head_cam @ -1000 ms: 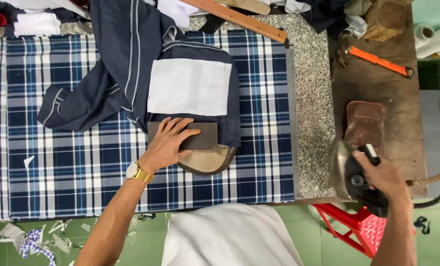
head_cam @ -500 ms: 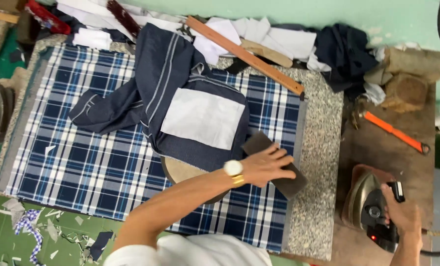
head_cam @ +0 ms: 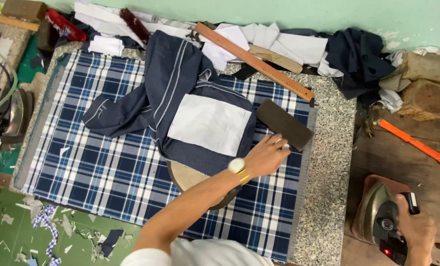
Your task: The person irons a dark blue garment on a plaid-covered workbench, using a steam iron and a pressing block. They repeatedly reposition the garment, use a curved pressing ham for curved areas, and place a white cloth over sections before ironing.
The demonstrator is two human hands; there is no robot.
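From the head camera, we saw our left hand (head_cam: 265,156) reaching across the blue plaid cloth (head_cam: 102,167), its fingers pinching the near edge of a dark flat rectangular block (head_cam: 284,124). The block lay tilted on the cloth near the table's right side, just beside the navy garment (head_cam: 175,83) and below the end of the long wooden ruler (head_cam: 254,61). A white fabric patch (head_cam: 210,124) lay flat on the garment, and a rounded tan pressing pad (head_cam: 185,176) showed from under the garment's lower edge, partly hidden by our forearm. On our wrist sat a watch (head_cam: 236,165) with a gold band.

Our right hand (head_cam: 418,231) was wrapped tight around the black handle of the iron (head_cam: 377,212), which rested on the wooden bench (head_cam: 402,162) to the right of the granite tabletop (head_cam: 328,187). An orange-handled tool (head_cam: 411,142) lay on that bench, well apart from the iron. Heaped white and dark cloth pieces (head_cam: 298,44) lined the far wall.
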